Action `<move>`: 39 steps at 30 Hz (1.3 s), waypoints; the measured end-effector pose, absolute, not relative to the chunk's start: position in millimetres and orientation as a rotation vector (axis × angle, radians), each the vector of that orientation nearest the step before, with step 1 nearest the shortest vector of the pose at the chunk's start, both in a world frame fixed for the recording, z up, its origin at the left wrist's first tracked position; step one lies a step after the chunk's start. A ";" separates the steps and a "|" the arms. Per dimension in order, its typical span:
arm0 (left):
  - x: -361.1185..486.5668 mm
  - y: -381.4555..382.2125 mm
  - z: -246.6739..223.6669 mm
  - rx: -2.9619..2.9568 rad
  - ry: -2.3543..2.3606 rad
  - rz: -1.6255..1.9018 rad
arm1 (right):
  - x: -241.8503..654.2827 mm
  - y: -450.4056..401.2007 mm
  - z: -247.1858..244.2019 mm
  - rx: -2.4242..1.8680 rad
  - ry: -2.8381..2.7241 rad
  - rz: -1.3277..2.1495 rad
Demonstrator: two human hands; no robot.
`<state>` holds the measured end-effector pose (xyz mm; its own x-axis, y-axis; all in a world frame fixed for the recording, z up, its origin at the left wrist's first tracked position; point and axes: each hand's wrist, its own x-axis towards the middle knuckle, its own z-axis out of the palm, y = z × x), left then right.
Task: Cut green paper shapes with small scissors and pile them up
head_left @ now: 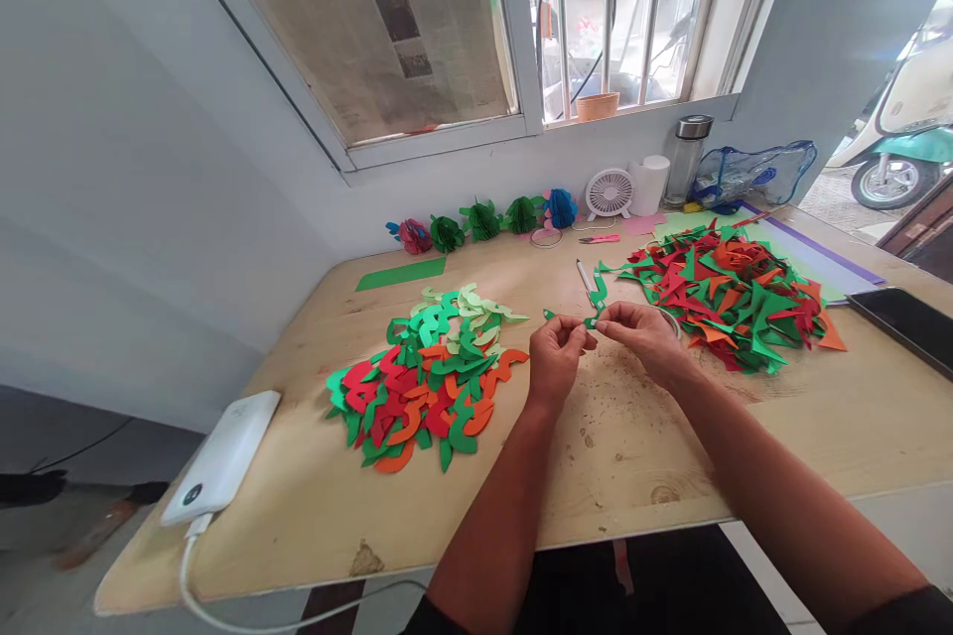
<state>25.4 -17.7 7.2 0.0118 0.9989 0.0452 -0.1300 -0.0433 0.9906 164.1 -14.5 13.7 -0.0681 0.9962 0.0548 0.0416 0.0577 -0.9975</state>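
Observation:
My left hand (556,357) and my right hand (646,339) meet over the table, fingertips pinched on a small green paper piece (591,323) with a whitish spot on it. Fingers hide much of its shape. Just beyond them lie a curved green paper strip (600,288) and a white pen (584,276). To the left of my left hand spreads a pile of curved paper cutouts (432,377) in green, red and orange. Beyond my right hand is a heap of pointed paper scraps (745,293) in the same colours.
Along the wall stand several honeycomb paper figures (482,220), a small white fan (610,192), a white cylinder (650,186) and a glass bottle (685,164). Pink-handled scissors (600,239) lie nearby. A phone (908,327) is at the right, a cabled power bank (221,456) at the left edge.

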 end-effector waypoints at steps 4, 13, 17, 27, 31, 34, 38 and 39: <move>25.2 -18.3 8.5 1.150 1.077 1.282 | 163.9 -14.8 13.1 -1.187 -1.342 1.183; 25.4 -19.0 8.6 1.153 1.052 1.282 | 163.4 -14.7 12.8 -1.231 -1.353 1.149; 25.7 -19.1 8.3 1.149 1.053 1.281 | 163.2 -14.8 12.8 -1.226 -1.362 1.137; 25.3 -19.6 9.8 1.174 1.061 1.274 | 161.9 -15.6 14.5 -1.256 -1.354 1.138; 25.7 -19.7 10.5 1.164 1.054 1.277 | 162.1 -16.1 15.9 -1.294 -1.360 1.093; 25.6 -19.7 11.1 1.165 1.053 1.271 | 161.9 -16.0 16.2 -1.291 -1.351 1.099; 25.4 -19.8 10.9 1.184 1.061 1.271 | 161.8 -15.5 14.7 -1.293 -1.354 1.092; 25.5 -19.7 10.6 1.184 1.063 1.270 | 161.9 -15.3 14.3 -1.292 -1.354 1.093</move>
